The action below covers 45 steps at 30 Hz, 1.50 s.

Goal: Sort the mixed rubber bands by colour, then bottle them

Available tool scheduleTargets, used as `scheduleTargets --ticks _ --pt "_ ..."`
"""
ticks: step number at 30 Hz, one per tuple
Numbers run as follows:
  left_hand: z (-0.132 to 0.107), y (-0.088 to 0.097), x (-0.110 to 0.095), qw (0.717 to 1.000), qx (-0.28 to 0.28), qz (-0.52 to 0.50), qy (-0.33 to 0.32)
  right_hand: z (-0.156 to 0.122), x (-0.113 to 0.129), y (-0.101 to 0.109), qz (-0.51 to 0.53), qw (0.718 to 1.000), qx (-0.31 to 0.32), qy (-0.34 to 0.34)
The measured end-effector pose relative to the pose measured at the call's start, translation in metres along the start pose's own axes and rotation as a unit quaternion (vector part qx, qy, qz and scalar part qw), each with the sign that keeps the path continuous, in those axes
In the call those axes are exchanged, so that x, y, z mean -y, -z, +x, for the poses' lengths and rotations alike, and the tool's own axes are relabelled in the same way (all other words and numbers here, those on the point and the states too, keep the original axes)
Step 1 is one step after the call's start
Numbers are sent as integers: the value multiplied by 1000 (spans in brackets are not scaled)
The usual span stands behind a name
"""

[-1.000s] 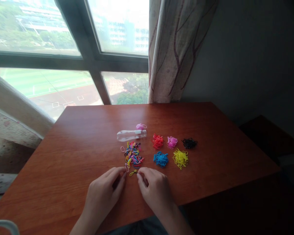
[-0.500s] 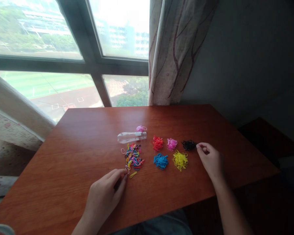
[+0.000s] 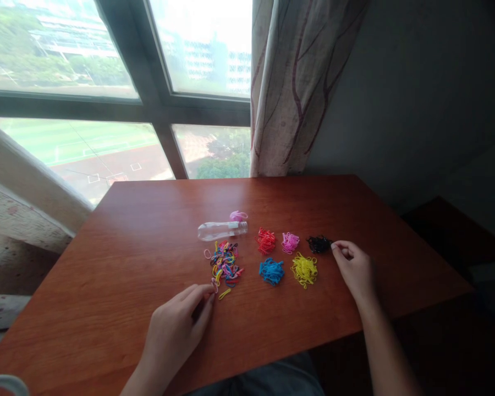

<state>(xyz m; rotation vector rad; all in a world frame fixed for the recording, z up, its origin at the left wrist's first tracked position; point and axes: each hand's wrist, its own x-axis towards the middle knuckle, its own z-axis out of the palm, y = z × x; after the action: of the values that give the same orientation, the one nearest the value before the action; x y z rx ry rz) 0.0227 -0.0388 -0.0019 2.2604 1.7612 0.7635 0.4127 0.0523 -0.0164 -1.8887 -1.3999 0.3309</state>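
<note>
Between two hands (image 3: 177, 316) lie one mixed band pile (image 3: 226, 269), five single-colour piles (image 3: 271, 271).

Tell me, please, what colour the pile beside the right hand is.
The pile beside the right hand is black, as the head view shows.

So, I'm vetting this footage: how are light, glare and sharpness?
All in the head view: window washed out with glare; pale sheen on the table near it; wall at right in deep shadow; black bands merge into a dark clump; right hand without obvious motion blur.
</note>
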Motion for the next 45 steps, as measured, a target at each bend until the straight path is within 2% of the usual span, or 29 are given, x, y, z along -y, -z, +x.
scheduleTargets --ticks 4,9,14,18,21,27,33,35,38,41,45 --pt "-1 2 -1 1000 7 -3 7 -19 11 0 17 1000 -4 0" --pt "-2 2 -3 1000 16 13 -5 -62 46 -11 58 997 29 44" --pt "-2 -1 -4 999 27 40 -19 -108 89 -34 110 977 120 137" --pt "-2 -2 -3 998 23 57 -33 -133 108 -51 115 952 203 198" --pt "-1 -4 -4 997 9 61 -50 -138 110 -55 93 944 223 227" --pt "3 -3 -5 996 -18 56 -69 -136 109 -53 77 942 232 230" --pt "6 0 -8 998 -5 0 -59 -136 112 -53 64 942 232 233" --pt "15 0 -17 998 7 -19 -61 -136 112 -52 53 941 235 238" --pt "42 -3 -42 996 34 -25 -84 -137 112 -52 22 937 239 253" --pt "76 -9 -77 982 112 -25 -152 -137 111 -54 -27 936 237 260" --pt "114 -26 -119 947 205 37 -246 -139 110 -55 -71 929 247 268"
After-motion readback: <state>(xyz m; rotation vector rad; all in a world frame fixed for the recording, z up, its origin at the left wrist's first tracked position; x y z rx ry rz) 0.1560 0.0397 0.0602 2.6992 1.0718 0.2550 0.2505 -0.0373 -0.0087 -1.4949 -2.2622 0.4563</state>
